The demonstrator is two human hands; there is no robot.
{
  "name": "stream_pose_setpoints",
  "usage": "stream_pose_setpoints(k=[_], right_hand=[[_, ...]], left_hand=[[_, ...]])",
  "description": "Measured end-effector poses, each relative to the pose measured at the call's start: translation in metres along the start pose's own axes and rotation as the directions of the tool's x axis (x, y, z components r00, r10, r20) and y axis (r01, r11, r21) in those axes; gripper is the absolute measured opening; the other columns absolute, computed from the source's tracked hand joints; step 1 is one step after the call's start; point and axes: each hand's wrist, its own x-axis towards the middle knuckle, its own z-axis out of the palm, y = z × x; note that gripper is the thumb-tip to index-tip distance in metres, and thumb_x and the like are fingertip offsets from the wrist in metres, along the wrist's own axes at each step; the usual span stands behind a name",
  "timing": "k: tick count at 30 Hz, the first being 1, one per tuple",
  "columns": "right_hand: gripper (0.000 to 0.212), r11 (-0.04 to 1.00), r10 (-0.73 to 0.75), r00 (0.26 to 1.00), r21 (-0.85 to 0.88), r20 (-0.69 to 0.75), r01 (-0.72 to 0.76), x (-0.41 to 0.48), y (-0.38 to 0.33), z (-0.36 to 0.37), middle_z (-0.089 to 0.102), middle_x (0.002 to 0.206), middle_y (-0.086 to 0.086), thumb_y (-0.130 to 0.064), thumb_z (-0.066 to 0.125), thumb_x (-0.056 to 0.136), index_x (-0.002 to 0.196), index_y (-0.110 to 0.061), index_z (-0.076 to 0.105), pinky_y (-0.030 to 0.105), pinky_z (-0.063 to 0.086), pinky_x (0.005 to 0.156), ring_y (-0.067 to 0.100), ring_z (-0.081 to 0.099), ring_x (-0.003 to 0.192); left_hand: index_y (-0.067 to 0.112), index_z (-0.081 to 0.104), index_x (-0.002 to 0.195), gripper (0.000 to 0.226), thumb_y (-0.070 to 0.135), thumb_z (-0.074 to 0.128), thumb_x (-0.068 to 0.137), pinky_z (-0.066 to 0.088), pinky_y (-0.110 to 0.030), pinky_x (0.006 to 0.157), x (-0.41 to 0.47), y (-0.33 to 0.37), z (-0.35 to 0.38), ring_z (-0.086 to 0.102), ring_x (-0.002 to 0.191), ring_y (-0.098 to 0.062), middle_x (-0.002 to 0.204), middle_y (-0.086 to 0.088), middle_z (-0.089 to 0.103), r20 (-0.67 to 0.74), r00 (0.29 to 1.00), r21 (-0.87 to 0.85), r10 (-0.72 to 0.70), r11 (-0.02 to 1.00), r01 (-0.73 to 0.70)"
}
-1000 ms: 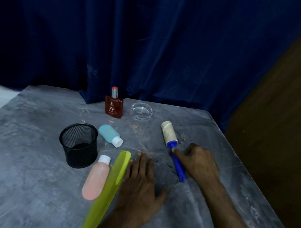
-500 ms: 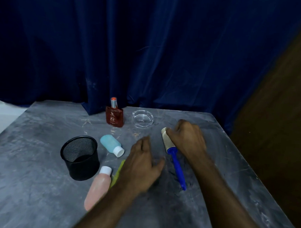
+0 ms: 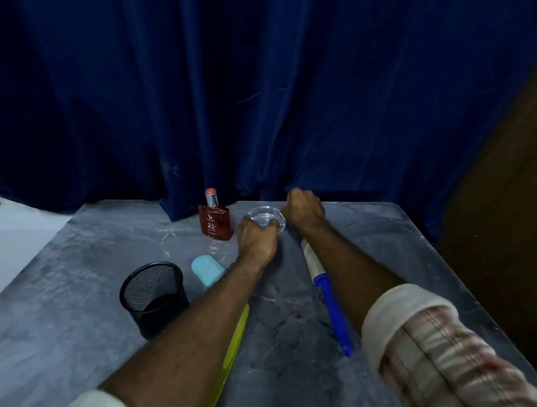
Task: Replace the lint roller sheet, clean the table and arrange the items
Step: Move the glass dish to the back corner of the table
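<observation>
The lint roller (image 3: 312, 261) lies on the grey table (image 3: 75, 288), its dirty roll toward the back and its blue handle (image 3: 335, 315) toward me, partly under my right forearm. Both my hands are at the clear glass ashtray (image 3: 265, 216) near the table's back edge. My left hand (image 3: 255, 241) curls its fingers over the near rim. My right hand (image 3: 305, 209) is closed against the right rim. A red perfume bottle (image 3: 215, 221) stands upright just left of the ashtray.
A black mesh cup (image 3: 153, 293) stands at the front left. A light blue bottle (image 3: 205, 269) lies beside it, and a yellow-green comb (image 3: 233, 339) pokes out beneath my left forearm. A dark blue curtain (image 3: 265, 96) hangs behind the table; the table's right edge drops off.
Both hands have moved away from me, off the lint roller and table surface, to the glass ashtray. The view has tilted up; the pink bottle is now hidden under my left arm.
</observation>
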Motion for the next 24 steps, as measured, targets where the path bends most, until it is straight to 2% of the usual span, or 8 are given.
stream_pose_setpoints(k=[3,10,13,17,20,22,24], right_hand=[[0.032,1.0,0.014,0.999,-0.002,0.038,-0.014,0.009,0.008,0.011,0.064,0.13,0.016,-0.029,0.066,0.093,0.118,-0.01,0.063,0.04,0.051,0.094,0.036,0.062,0.12],[0.035,0.997,0.025,0.999,0.078,0.039,-0.028,0.018,0.012,0.026,0.066,0.128,0.017,-0.033,0.072,0.087,0.113,-0.011,0.063,0.038,0.051,0.093,0.037,0.062,0.119],[0.032,0.996,0.029,0.999,0.082,0.025,-0.031,0.018,0.01,0.029,0.069,0.124,0.016,-0.032,0.073,0.086,0.108,-0.011,0.066,0.037,0.052,0.091,0.036,0.064,0.116],[0.027,0.995,0.048,0.999,0.086,0.014,-0.049,0.014,0.01,0.026,0.07,0.12,0.016,-0.029,0.073,0.083,0.103,-0.012,0.066,0.037,0.053,0.088,0.037,0.065,0.112],[0.029,0.991,0.08,0.997,0.105,0.015,-0.082,0.011,0.015,0.02,0.071,0.115,0.015,-0.028,0.075,0.08,0.102,-0.012,0.067,0.035,0.052,0.081,0.035,0.068,0.107],[0.029,0.985,0.106,0.994,0.135,0.007,-0.106,0.008,0.019,0.016,0.073,0.11,0.012,-0.028,0.078,0.079,0.101,-0.012,0.068,0.033,0.051,0.074,0.031,0.069,0.101],[0.024,0.978,0.128,0.992,0.166,-0.013,-0.124,0.005,0.021,0.009,0.075,0.104,0.01,-0.028,0.079,0.078,0.093,-0.012,0.07,0.034,0.056,0.075,0.029,0.07,0.095]], left_hand=[[-0.005,0.05,0.15,0.062,0.029,0.068,0.1,0.047,-0.046,0.117,0.015,0.0,0.003,0.058,0.138,-0.038,0.152,-0.023,0.058,-0.005,0.999,-0.044,-0.045,0.998,0.045],[-0.004,0.06,0.139,0.043,0.021,0.054,0.104,0.053,-0.049,0.107,0.034,-0.013,0.006,0.065,0.124,-0.041,0.137,-0.025,0.068,0.016,0.991,-0.071,-0.13,0.989,0.131],[-0.004,0.063,0.134,0.039,0.015,0.047,0.104,0.052,-0.05,0.105,0.035,-0.015,0.005,0.064,0.125,-0.042,0.136,-0.027,0.068,0.002,0.987,-0.135,-0.16,0.978,0.158],[-0.001,0.065,0.131,0.037,0.014,0.044,0.104,0.056,-0.044,0.097,0.035,-0.01,0.005,0.068,0.111,-0.034,0.127,-0.022,0.072,0.016,0.98,-0.253,-0.197,0.948,0.195],[0.0,0.069,0.126,0.035,0.014,0.045,0.104,0.059,-0.055,0.101,0.032,-0.002,0.007,0.071,0.114,-0.04,0.122,-0.022,0.074,0.031,0.976,-0.315,-0.215,0.925,0.213],[0.001,0.07,0.123,0.034,0.013,0.044,0.104,0.061,-0.052,0.098,0.029,0.002,0.009,0.073,0.11,-0.038,0.119,-0.022,0.076,0.043,0.977,-0.347,-0.209,0.914,0.211],[0.001,0.072,0.117,0.032,0.013,0.044,0.106,0.06,-0.044,0.087,0.026,0.007,0.011,0.073,0.099,-0.033,0.115,-0.022,0.077,0.053,0.981,-0.38,-0.188,0.904,0.194]])
